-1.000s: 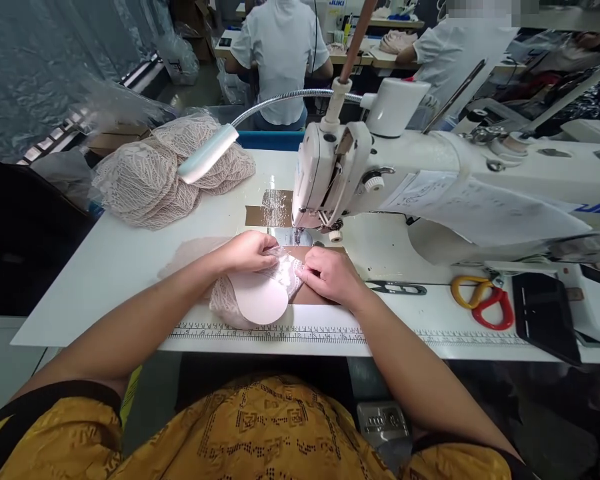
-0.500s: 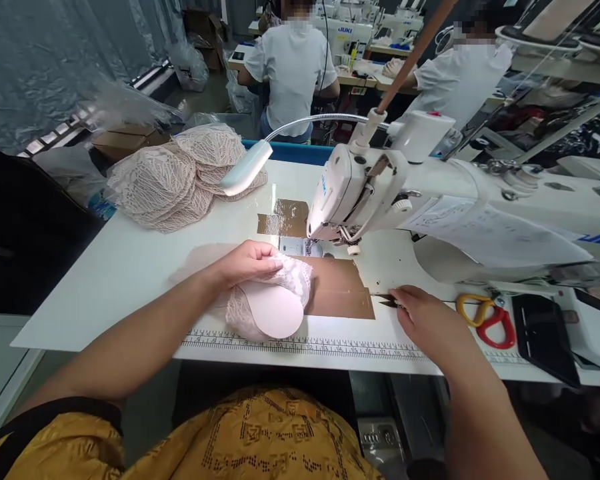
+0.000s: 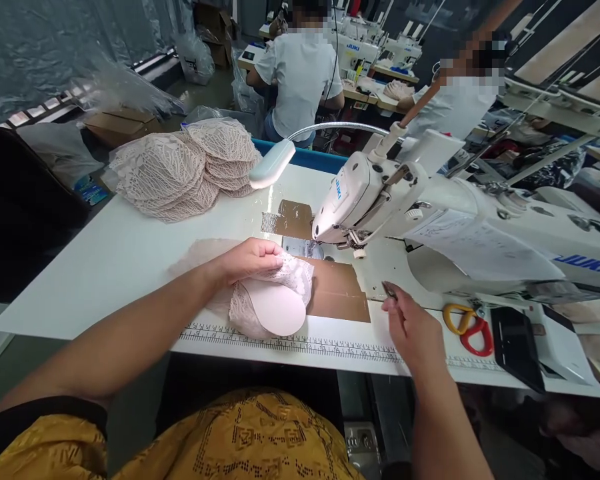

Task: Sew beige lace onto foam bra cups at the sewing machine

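My left hand (image 3: 253,259) is closed, pinching the edge of a pale pink lace bra cup (image 3: 279,310) just in front of the sewing machine's needle area. The cup's smooth foam side faces up, with lace (image 3: 297,275) folded along its top edge, and sheer fabric spreads to the left under my wrist. To the right, my right hand (image 3: 414,327) is closed around small thread snips (image 3: 389,291). Their dark tip points up and left over the white table, and my fingers hide the rest.
The sewing machine (image 3: 375,193) stands behind my hands, with a lamp (image 3: 273,163) beside it. Stacked lace cups (image 3: 165,173) lie at the back left. Scissors (image 3: 467,327) and a black phone (image 3: 516,347) lie at right. A ruler strip (image 3: 340,348) runs along the front edge. Two people sit beyond.
My right hand has turned, so the snips now point up and left instead of lying flat toward the brown sheet. My left hand keeps its pinch on the lace. The camera view has shifted slightly.
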Tool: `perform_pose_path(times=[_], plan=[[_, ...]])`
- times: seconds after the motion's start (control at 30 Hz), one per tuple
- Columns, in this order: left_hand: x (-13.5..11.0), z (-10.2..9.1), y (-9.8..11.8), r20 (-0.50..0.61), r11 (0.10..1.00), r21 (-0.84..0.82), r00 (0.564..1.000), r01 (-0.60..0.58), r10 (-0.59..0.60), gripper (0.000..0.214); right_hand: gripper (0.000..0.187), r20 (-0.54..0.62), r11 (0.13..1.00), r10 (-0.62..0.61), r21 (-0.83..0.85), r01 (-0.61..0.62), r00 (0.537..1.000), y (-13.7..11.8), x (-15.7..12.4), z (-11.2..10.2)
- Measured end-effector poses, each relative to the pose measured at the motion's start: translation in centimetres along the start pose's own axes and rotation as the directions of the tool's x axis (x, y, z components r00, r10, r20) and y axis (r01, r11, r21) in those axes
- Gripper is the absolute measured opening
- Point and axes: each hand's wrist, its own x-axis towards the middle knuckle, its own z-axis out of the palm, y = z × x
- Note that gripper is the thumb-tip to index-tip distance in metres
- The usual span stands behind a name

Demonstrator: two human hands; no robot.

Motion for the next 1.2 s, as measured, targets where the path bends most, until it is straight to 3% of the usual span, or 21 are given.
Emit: perform_pose_path(times=[0.03, 0.2, 0.37, 0.63, 0.97, 1.2], plan=[[0.0, 0.0, 0.0, -0.002, 1.0, -0.002, 1.0, -0.004, 0.004, 0.019, 0.037, -0.023, 0.999, 0.015, 0.052, -0.014, 1.0, -1.5, 0.1, 0.1], [0.0, -0.1, 0.1, -0.009, 1.0, 0.001, 1.0, 0.006, -0.006, 0.018, 0.042, 0.037, 0.958, -0.154, 0.251, 0.14, 0.987, -9.2, 2.2, 0.9], [-0.2, -0.1, 0.2, 0.048, 0.999, -0.033, 0.998, 0.031, -0.029, 0.021, 0.037, -0.019, 0.954, -0.176, 0.242, 0.175, 0.984, -12.9, 5.3, 1.7], [-0.1, -0.3, 0.0, 0.114, 0.995, -0.102, 0.994, 0.007, 0.005, 0.022, 0.034, -0.161, 0.961, -0.147, 0.212, 0.18, 0.976, -13.2, 5.9, 3.9], [-0.3, 0.1, 0.3, 0.097, 0.986, -0.162, 0.995, 0.034, -0.018, 0.019, 0.035, -0.171, 0.962, -0.116, 0.225, 0.153, 0.978, -13.2, 5.7, 4.4], [-0.4, 0.1, 0.4, 0.113, 0.994, -0.109, 0.994, 0.019, -0.006, 0.021, 0.033, -0.21, 0.955, -0.136, 0.232, 0.185, 0.968, -13.2, 5.8, 4.5]])
